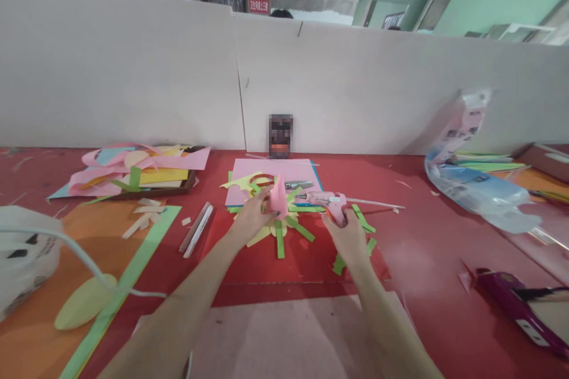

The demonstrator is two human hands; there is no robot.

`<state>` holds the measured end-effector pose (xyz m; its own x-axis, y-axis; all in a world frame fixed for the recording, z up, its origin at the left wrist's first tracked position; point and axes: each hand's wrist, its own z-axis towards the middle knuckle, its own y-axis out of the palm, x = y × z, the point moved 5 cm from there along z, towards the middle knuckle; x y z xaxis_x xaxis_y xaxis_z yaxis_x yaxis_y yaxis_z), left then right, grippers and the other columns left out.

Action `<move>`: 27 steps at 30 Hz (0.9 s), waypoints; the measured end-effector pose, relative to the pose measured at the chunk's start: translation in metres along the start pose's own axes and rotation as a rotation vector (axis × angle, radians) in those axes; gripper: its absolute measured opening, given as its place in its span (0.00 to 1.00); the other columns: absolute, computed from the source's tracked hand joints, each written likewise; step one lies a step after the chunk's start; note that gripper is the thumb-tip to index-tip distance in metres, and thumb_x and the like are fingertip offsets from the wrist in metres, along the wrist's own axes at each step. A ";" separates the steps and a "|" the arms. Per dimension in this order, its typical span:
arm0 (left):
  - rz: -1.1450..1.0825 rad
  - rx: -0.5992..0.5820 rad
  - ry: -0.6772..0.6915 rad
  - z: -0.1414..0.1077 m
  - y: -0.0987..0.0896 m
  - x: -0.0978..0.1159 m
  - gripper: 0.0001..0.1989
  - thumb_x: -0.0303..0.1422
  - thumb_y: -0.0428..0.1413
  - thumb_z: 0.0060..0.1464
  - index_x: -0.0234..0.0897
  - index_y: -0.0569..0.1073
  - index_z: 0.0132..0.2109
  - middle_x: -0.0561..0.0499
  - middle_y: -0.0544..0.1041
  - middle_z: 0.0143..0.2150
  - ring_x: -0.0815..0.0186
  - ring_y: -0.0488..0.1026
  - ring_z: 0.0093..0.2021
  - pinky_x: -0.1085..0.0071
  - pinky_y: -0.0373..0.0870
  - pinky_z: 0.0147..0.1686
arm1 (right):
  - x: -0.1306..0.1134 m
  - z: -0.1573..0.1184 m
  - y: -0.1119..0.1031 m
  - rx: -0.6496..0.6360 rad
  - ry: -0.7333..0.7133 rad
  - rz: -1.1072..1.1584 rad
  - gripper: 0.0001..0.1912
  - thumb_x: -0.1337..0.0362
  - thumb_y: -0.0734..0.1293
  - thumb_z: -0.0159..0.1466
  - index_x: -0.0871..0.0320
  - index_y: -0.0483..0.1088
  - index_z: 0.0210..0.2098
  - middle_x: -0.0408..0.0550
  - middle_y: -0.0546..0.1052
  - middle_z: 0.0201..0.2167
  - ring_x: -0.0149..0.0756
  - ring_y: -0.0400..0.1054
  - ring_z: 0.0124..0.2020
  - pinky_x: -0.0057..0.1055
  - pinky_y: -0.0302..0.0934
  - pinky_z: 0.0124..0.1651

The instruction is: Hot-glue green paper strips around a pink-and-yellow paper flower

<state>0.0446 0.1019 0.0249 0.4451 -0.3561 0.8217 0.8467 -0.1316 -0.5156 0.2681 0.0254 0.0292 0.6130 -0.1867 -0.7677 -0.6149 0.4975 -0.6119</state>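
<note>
My left hand (258,211) pinches a folded piece of pink paper (278,196) above the middle of the work area. In my right hand (347,231) is a pink hot glue gun (329,200), gripped by its handle. Its nozzle points left toward the pink paper, and a clear glue stick (373,204) sticks out of its back. Below the pink paper lie green paper strips (280,240) spread around a pale yellow paper shape (264,234), on a red sheet (249,263). Scissors with red handles (262,177) rest just behind, on a pink sheet (242,169).
A tray heaped with coloured paper (146,174) stands at the back left. Two pens (198,230) lie left of the red sheet. A white cable (84,254) crosses the left side. A plastic bag (480,183) and a purple tool (515,308) are on the right. A white partition (133,71) bounds the back.
</note>
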 end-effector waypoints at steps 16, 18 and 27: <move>0.456 -0.070 -0.069 -0.043 -0.028 0.049 0.09 0.37 0.51 0.52 0.38 0.69 0.39 0.49 0.71 0.39 0.63 0.70 0.39 0.69 0.66 0.36 | 0.003 0.003 0.005 -0.146 -0.034 -0.132 0.15 0.51 0.61 0.50 0.56 0.61 0.30 0.42 0.66 0.23 0.31 0.58 0.22 0.27 0.50 0.27; 0.500 -0.092 -0.015 -0.060 -0.013 0.052 0.10 0.37 0.53 0.51 0.37 0.68 0.40 0.48 0.70 0.41 0.61 0.69 0.42 0.67 0.65 0.39 | 0.005 0.003 0.006 -0.174 -0.048 -0.151 0.17 0.50 0.61 0.50 0.57 0.62 0.31 0.43 0.67 0.24 0.32 0.59 0.23 0.28 0.50 0.27; 0.583 0.002 0.096 -0.084 -0.004 0.022 0.13 0.21 0.46 0.52 0.40 0.69 0.42 0.50 0.69 0.41 0.63 0.67 0.41 0.66 0.63 0.41 | 0.007 0.000 0.013 -0.258 -0.089 -0.150 0.20 0.50 0.61 0.51 0.55 0.64 0.38 0.46 0.72 0.31 0.37 0.66 0.31 0.28 0.55 0.31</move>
<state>0.0272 0.0172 0.0248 0.8086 -0.4515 0.3773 0.4711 0.1127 -0.8749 0.2646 0.0299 0.0159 0.7406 -0.1615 -0.6523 -0.6128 0.2358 -0.7542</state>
